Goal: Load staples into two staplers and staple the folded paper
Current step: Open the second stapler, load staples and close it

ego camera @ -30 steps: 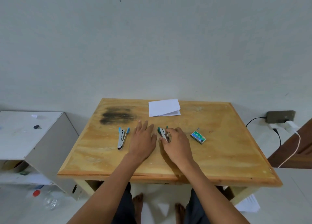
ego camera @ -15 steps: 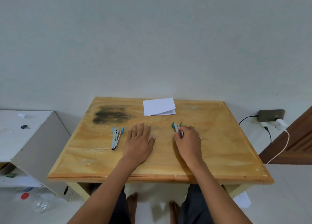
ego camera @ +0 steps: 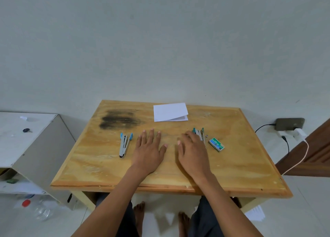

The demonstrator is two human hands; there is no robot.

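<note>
A blue-tipped stapler [ego camera: 124, 144] lies opened on the wooden table [ego camera: 241, 165], left of my left hand [ego camera: 149, 150], which rests flat with fingers spread. A green-tipped stapler [ego camera: 199, 134] lies just right of my right hand [ego camera: 192, 152], partly hidden by its fingers. My right hand is flat and open, holding nothing. A green staple box [ego camera: 216, 144] sits right of that stapler. The folded white paper [ego camera: 170, 112] lies at the table's far edge.
A dark stain [ego camera: 119, 119] marks the table's far left. A white cabinet [ego camera: 26, 147] stands to the left, with a plastic bottle [ego camera: 38, 210] on the floor. At the right, a phone [ego camera: 289, 123] charges by a wall plug, next to a brown door [ego camera: 314, 147].
My right hand slid the green-tipped stapler to the right, let go of it and now lies flat beside it. The staple box is uncovered again. My left hand stayed flat.
</note>
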